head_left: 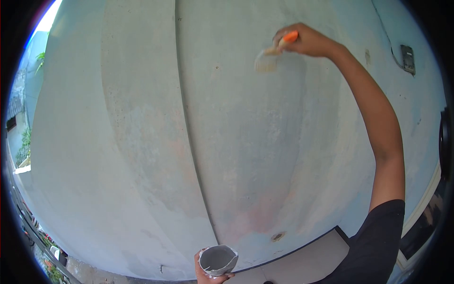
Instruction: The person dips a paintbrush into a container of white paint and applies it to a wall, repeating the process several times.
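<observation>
My right hand (301,40) is raised high and closed around a paintbrush (272,53) with an orange-tipped handle. The bristles are pale, point down and lie against or very close to the wall (246,118); contact is hard to tell. Around the brush the wall is a patchy pale blue-grey. Low in the view, my left hand (213,278) grips a cup (218,260) from beneath and the side. The cup has an uneven rim with whitish smears, and its inside looks grey; how much it contains cannot be made out.
A dark vertical groove (189,132) runs down the wall. At upper right hangs a small dark box (407,59) with a cable. A hole (278,236) sits low on the wall. Dark-framed glass (425,222) is at right, a railing (33,227) at lower left.
</observation>
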The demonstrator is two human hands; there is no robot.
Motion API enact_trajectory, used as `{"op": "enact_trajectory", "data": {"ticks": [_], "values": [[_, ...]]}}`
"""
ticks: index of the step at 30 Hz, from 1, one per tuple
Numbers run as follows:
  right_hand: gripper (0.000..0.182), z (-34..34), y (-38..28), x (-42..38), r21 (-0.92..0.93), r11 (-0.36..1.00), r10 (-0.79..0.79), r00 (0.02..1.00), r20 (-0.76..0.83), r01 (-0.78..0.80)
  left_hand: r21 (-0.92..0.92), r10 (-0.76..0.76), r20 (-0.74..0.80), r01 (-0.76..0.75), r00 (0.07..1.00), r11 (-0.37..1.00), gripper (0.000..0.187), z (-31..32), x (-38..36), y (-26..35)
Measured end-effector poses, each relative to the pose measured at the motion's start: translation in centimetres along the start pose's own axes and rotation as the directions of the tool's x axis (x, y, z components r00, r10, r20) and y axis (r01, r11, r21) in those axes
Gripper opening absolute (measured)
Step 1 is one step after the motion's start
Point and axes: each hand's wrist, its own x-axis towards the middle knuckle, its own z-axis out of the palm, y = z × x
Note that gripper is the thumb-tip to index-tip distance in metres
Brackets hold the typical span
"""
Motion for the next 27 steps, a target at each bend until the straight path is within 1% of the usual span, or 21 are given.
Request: {"op": "enact_trajectory", "data": {"ticks": [1,2,3,4,5,6,7,8,9,10,12,13,15,18,19,20,22,23,24,25,27], "values": [[0.015,-0.7,0.5,0.5,0.013,1.000,-0.004,1.000,0.007,0.004,0.067,-0.010,-0.013,0.011,1.000,0.998,0.105,-0.5,-0.6,-0.1],[0.016,-1.3,1.0,0.7,0.031,0.998,0.055,0.995,-0.081,-0.053,0.069,-0.021,-0.020,0.022,1.000,0.997,0.105,-0.8,-1.2,-0.3],[0.018,-1.7,1.5,0.8,0.050,0.993,0.118,0.979,-0.169,-0.111,0.143,-0.003,-0.020,0.006,1.000,0.990,0.104,-1.2,-1.5,-0.6],[0.018,-2.0,1.7,0.8,0.056,0.992,0.119,0.980,-0.162,-0.111,0.215,0.013,-0.017,-0.009,1.000,0.977,0.102,-1.4,-1.9,-0.8],[0.019,-2.2,2.0,0.8,0.035,0.997,0.082,0.939,-0.335,-0.075,0.262,0.000,0.038,-0.010,0.999,0.965,0.105,-1.8,-2.2,-1.0],[0.021,-2.4,2.4,0.9,0.008,0.999,0.040,0.865,-0.501,-0.042,0.265,-0.004,0.035,-0.006,0.999,0.964,0.105,-0.9,-2.5,-0.4],[0.021,-2.6,2.9,1.0,0.016,0.999,0.043,0.862,-0.505,-0.041,0.120,0.008,-0.016,-0.006,1.000,0.993,0.107,-0.1,-2.7,0.3],[0.021,-2.5,3.3,1.3,0.026,0.999,0.045,0.821,-0.569,-0.036,-0.026,0.012,-0.070,-0.014,0.997,1.000,0.108,0.5,-2.9,1.1],[0.021,-2.3,3.4,1.4,0.035,0.999,0.045,0.775,-0.630,-0.029,-0.016,0.012,-0.078,-0.013,0.997,1.000,0.108,1.0,-3.0,1.7],[0.021,-2.1,3.6,1.5,0.044,0.999,0.047,0.771,-0.635,-0.024,0.045,0.027,-0.035,-0.026,0.999,0.999,0.111,1.5,-3.1,2.3],[0.019,-1.3,3.9,1.4,0.013,0.996,0.076,0.807,-0.585,-0.085,0.115,0.041,0.003,-0.041,0.999,0.992,0.114,3.0,-3.5,2.6],[0.022,1.7,5.7,1.8,-0.150,0.974,0.029,0.748,-0.664,-0.171,0.103,0.040,-0.024,-0.037,0.999,0.994,0.110,4.0,-3.8,2.5],[0.020,5.0,5.6,0.3,-0.284,0.959,-0.143,0.830,-0.540,-0.019,0.099,0.042,-0.066,-0.035,0.997,0.994,0.106,6.4,-4.3,3.2],[0.017,7.6,2.4,-5.2,-0.173,0.974,-0.197,0.917,-0.347,0.143,0.089,0.083,-0.178,-0.068,0.981,0.994,0.112,11.3,-3.7,5.5],[0.016,8.8,1.7,-7.7,-0.120,0.974,-0.218,0.935,-0.280,0.191,0.056,0.078,-0.145,-0.071,0.986,0.996,0.111,12.8,-4.1,5.9],[0.014,10.2,1.4,-10.4,-0.008,0.974,-0.221,0.949,-0.225,0.225,0.024,0.072,-0.112,-0.070,0.991,0.997,0.110,14.2,-4.7,6.3],[0.012,13.9,1.1,-16.8,0.256,0.924,-0.250,0.956,-0.153,0.283,0.059,0.050,-0.133,-0.042,0.990,0.997,0.112,17.3,-5.9,6.5],[0.014,14.3,-0.2,-20.6,0.445,0.895,-0.131,0.976,0.173,0.041,0.043,0.040,-0.119,-0.035,0.992,0.998,0.113,18.8,-6.5,6.1],[0.012,16.4,-1.2,-25.2,0.639,0.751,-0.069,0.941,0.331,-0.170,0.025,0.027,-0.104,-0.024,0.994,0.999,0.113,20.3,-7.3,5.6],[0.015,19.4,-2.0,-30.6,0.747,0.636,-0.121,0.931,0.344,-0.193,-0.016,-0.007,-0.098,0.005,0.995,1.000,0.113,21.7,-8.1,5.0],[0.014,25.5,-5.0,-42.5,0.802,0.432,0.011,0.892,0.452,-0.412,0.008,-0.027,-0.086,0.028,0.996,1.000,0.112,24.2,-9.3,4.5]]}}
